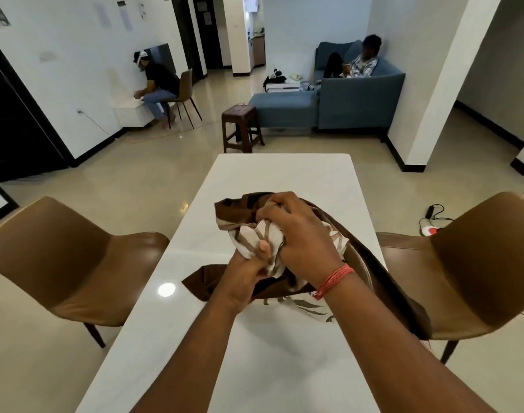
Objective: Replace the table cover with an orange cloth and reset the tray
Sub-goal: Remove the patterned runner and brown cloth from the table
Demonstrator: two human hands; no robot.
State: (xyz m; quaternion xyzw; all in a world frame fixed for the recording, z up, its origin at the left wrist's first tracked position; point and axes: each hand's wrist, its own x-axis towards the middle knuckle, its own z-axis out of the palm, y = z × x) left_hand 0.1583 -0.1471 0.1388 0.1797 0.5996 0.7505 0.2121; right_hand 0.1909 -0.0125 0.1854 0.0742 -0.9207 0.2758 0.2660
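A brown and white patterned table cover (246,234) is bunched up above the middle of the white table (284,174). My left hand (243,278) grips the bundle from below, thumb pressed into the white part. Over the top of the bundle, my right hand (299,236) is closed on the fabric; a red thread band circles its wrist. Part of the cover trails down to the right, over the table's edge. No orange cloth and no tray are in view.
Brown chairs stand at the table's left (61,257) and right (478,263). A dark wooden stool (240,126) sits past the far end. A blue sofa (344,96) holds a seated person; another person sits on a chair (185,90) by the left wall. Cables (433,216) lie on the floor at right.
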